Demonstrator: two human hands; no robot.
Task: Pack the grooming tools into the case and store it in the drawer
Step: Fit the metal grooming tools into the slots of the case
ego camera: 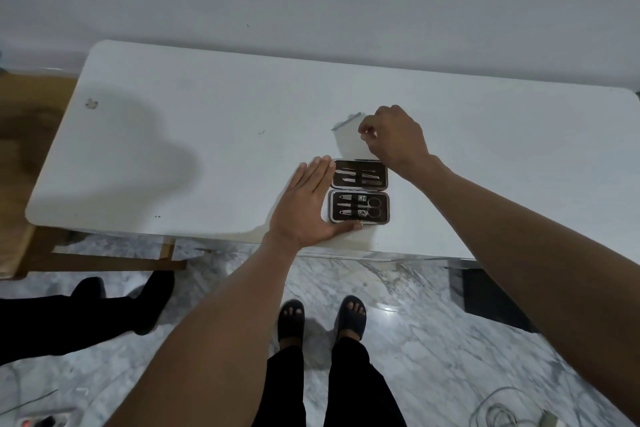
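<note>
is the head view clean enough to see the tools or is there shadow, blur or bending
Head view: tools in the open dark rectangular case read sharply; a broad soft shadow darkens the left of the white tabletop; the table's edges bow from wide-angle distortion; the thin metal tool by the right hand is slightly blurred.

White table — dark brown case — grey-veined marble floor
</note>
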